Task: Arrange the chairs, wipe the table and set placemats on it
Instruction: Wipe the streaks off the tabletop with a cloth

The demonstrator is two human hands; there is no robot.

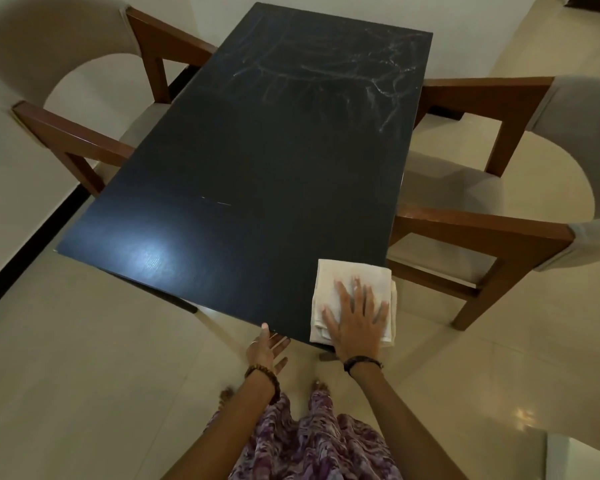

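A dark rectangular table (250,161) fills the middle of the head view, with whitish smears across its far end. A folded cream cloth (340,275) lies on its near right corner. My right hand (355,320) presses flat on the cloth, fingers spread. My left hand (265,348) holds the table's near edge, thumb on top and fingers below. A wooden armchair with beige upholstery (84,133) stands tucked in on the left side. A matching chair (499,188) stands on the right side.
Glossy beige floor tiles (84,375) surround the table. A white wall with a black skirting strip (32,237) runs along the left. My feet and patterned purple garment (312,441) are just below the table's near edge.
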